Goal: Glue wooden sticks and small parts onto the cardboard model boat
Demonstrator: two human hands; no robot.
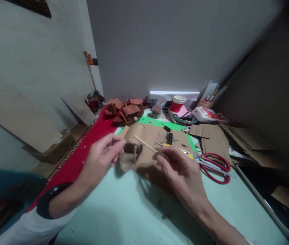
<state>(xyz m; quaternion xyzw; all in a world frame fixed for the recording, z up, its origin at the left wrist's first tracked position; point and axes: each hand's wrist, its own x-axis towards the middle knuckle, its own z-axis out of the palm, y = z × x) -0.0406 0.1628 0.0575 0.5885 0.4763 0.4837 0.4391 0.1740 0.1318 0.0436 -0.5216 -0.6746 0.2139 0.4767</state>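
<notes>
My right hand (pixel 182 170) pinches a thin pale wooden stick (pixel 145 143), which points up and to the left. My left hand (pixel 103 154) hovers close by on the left, its thumb and fingers pressed together; what they hold, if anything, is too small to make out. Between and beyond both hands stands a small cardboard boat (pixel 127 164) with a curved roof (pixel 135 131) and a short upright stick (pixel 134 153) inside. A cardboard sheet (pixel 149 166) lies under it. Just right of my right hand are red-handled scissors (pixel 214 168) and a partly hidden yellow tool (pixel 189 155).
Several reddish-brown model boats (pixel 129 114) stand at the back left on red cloth (pixel 83 160). Behind are a small jar (pixel 156 111), a red-and-white cup (pixel 178 103) and a plastic bag (pixel 207 114). Cardboard pieces (pixel 213 139) and a dark glossy panel (pixel 267 194) lie right.
</notes>
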